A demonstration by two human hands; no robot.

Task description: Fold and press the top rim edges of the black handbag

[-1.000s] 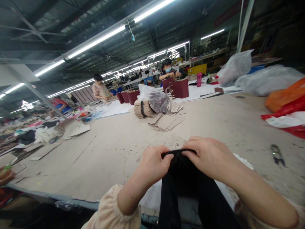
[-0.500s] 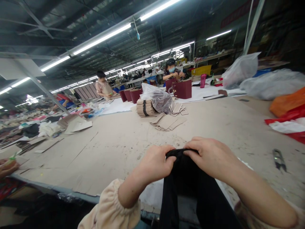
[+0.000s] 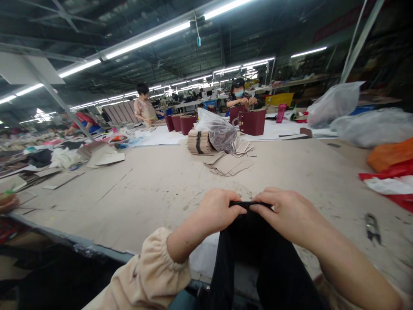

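Note:
A piece of black fabric [image 3: 254, 241] hangs down in front of me over the near table edge, its upper rim pulled into a narrow fold. My left hand [image 3: 222, 210] pinches that rim between thumb and fingers. Close beside it, my right hand [image 3: 280, 211] grips the same edge, thumb on the near side. Only a short stretch of rim shows between the two thumbs. The lower part of the fabric runs out of view at the bottom. Right of my right hand, a pair of thread snips [image 3: 373, 228] lies on the table.
Beyond my hands on the table [image 3: 155, 181] lie loose cardboard pieces [image 3: 227, 164], a banded cardboard stack [image 3: 198, 143] and a plastic bag [image 3: 219, 129]. Maroon bags [image 3: 252, 122] stand farther back near co-workers. Plastic wrapping [image 3: 371, 125] lies right. Another person's hand [image 3: 8, 201] is at far left.
The fabric's top edge is drawn flatter and straighter between my hands, which stay pinched on it. My view has shifted slightly, and the co-worker's hand at left is nearer the frame edge.

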